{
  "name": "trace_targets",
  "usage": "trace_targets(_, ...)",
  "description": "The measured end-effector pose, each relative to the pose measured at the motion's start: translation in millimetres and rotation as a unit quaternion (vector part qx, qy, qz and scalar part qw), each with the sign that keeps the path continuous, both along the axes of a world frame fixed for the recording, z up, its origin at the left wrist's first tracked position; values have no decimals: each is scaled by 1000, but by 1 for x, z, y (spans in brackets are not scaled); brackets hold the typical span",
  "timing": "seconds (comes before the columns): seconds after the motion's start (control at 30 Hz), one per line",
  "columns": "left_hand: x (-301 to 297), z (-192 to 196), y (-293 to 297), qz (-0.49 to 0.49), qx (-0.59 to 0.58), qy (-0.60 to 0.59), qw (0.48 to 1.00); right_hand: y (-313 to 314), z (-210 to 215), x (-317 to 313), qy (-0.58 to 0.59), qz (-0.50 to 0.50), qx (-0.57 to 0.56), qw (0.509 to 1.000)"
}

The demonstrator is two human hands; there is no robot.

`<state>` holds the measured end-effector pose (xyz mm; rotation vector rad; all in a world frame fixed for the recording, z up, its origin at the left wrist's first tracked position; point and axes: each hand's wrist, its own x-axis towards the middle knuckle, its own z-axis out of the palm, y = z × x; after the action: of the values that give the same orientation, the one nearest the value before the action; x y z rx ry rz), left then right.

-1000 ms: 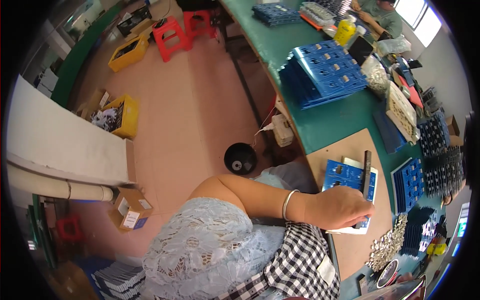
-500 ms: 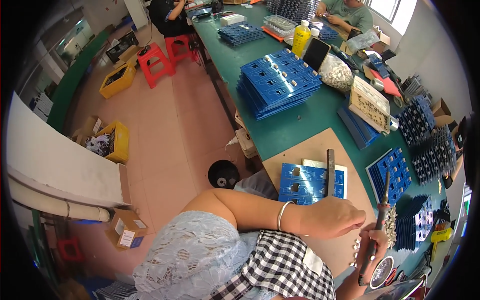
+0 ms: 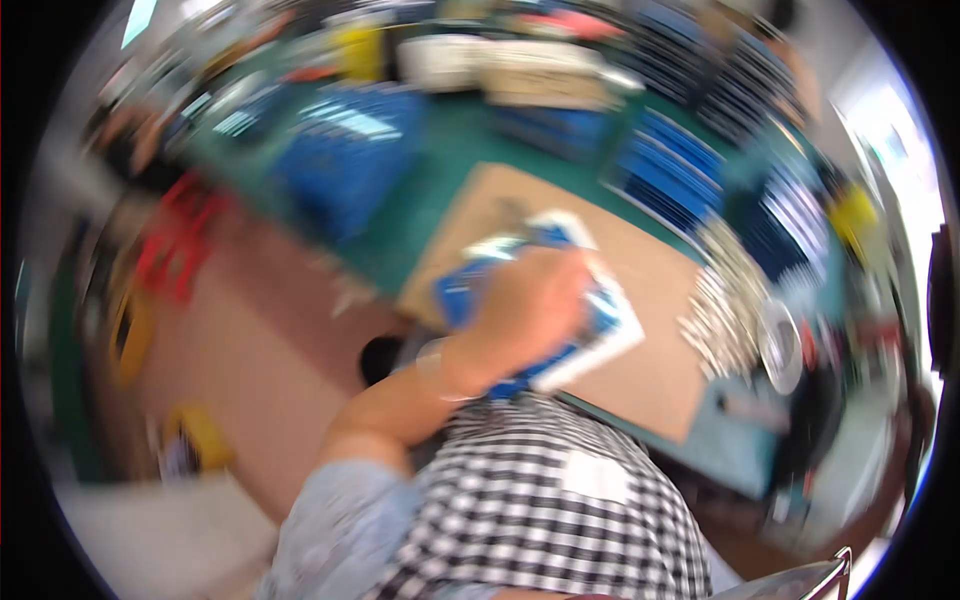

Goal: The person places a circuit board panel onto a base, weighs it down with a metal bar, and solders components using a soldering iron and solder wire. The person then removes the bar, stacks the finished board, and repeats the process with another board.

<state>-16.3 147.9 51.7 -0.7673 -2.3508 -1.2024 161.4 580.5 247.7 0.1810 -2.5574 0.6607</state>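
Observation:
The whole view is smeared by motion. My left hand (image 3: pixel 535 300), with a bracelet at the wrist, is over a blue circuit board (image 3: pixel 455 295); its fingers are too blurred to read. Under the board is a white pad (image 3: pixel 622 335), on a brown work board (image 3: pixel 655 375). The hand hides much of the circuit board, and whether it holds anything cannot be made out. My right hand is out of view, and I cannot make out the soldering iron.
A pile of small pale parts (image 3: pixel 725 300) lies right of the work board, beside a round dish (image 3: pixel 780 345). Stacks of blue boards (image 3: pixel 350 150) stand on the green table (image 3: pixel 440 200). Beyond are a tan tray (image 3: pixel 545 75), a yellow bottle (image 3: pixel 360 50) and red stools (image 3: pixel 180 235).
The view has swung to the right. My left hand has moved from beside the small parts to over the circuit board. My right hand, which held a soldering iron, has left the view.

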Motion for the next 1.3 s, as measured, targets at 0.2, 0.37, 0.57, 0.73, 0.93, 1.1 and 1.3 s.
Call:
trace_targets(0.2, -14, -7, -21, 40, 43, -76, 995, -34, -126, -5, 211, -174, -220, 936)
trace_targets(0.37, -29, -13, -23, 41, 36, -64, 996, -43, -201, -9, 368, -244, -289, 849)
trace_targets(0.57, -33, -12, -43, 98, 10, -65, 993, -17, -216, -52, 256, -303, -271, 877)
trace_targets(0.73, -44, -3, -18, 118, -8, -22, 993, 40, -128, -128, 360, -68, -579, 728)
trace_targets(0.93, -48, -11, -7, 106, -50, -34, 993, -33, -114, -258, 204, 187, -630, 726)
trace_targets(1.1, -51, -24, -17, 104, -85, -72, 988, -143, -183, -250, -9, 185, -361, 914)
trace_targets(1.3, -67, -32, -8, 78, -146, -43, 985, -167, -221, -214, -146, 179, -453, 861)
